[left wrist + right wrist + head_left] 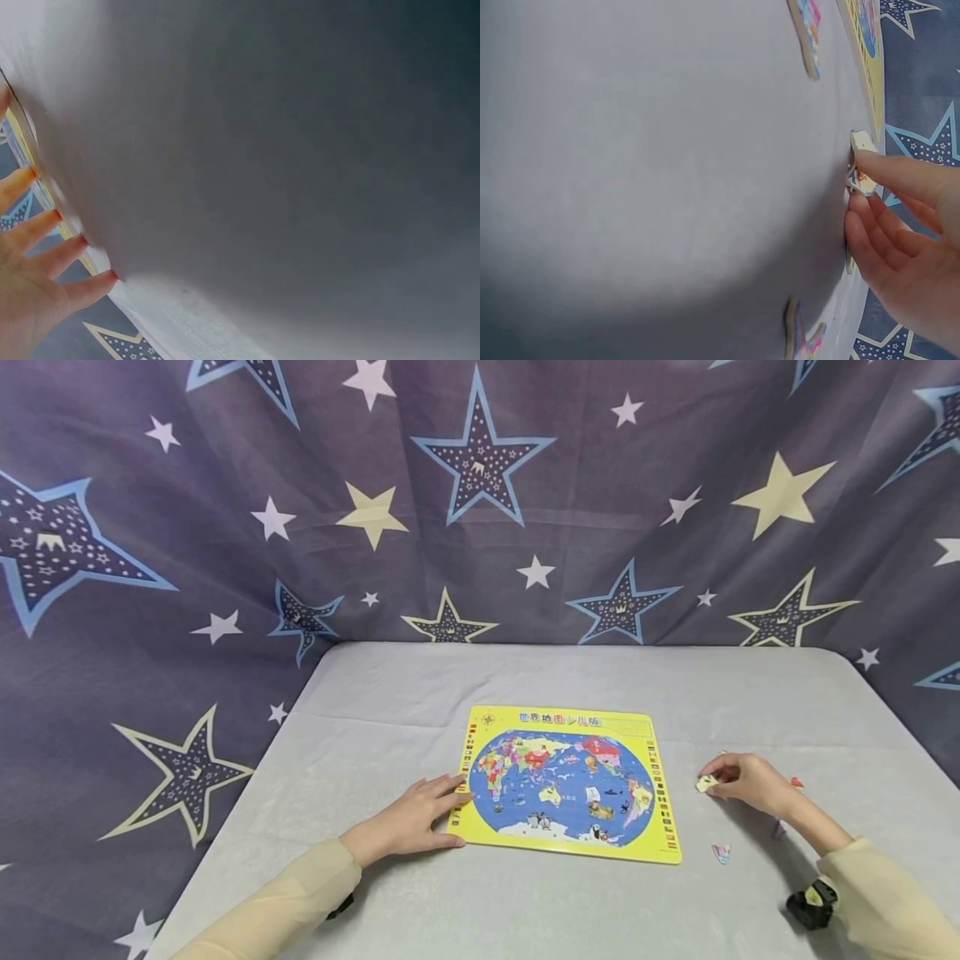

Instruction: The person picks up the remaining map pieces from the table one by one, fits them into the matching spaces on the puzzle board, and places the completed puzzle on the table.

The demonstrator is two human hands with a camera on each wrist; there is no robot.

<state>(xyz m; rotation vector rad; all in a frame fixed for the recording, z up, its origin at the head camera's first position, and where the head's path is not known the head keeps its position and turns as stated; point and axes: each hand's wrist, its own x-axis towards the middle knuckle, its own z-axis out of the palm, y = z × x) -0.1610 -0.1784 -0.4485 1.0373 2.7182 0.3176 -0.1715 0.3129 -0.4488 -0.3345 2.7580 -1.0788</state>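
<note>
A yellow-bordered world map puzzle board [637, 715] lies flat on the table in the head view. My left hand [408, 823] rests at its left edge, fingers spread and straight, fingertips on the border. The left wrist view shows the same hand [45, 281] with the fingers along that edge. To the right of the board, my right hand [750, 783] pinches a small pale yellow puzzle piece [706, 783] between thumb and fingers. In the right wrist view the piece [863, 141] is held close to the tabletop; the fingers partly cover it.
Loose puzzle pieces lie around the right hand: a pink and blue one [721, 853], a red one [797, 782] and a purple one [779, 829] partly behind the forearm. A grey cloth covers the table [390, 710]. A star-patterned curtain [517, 560] hangs behind it.
</note>
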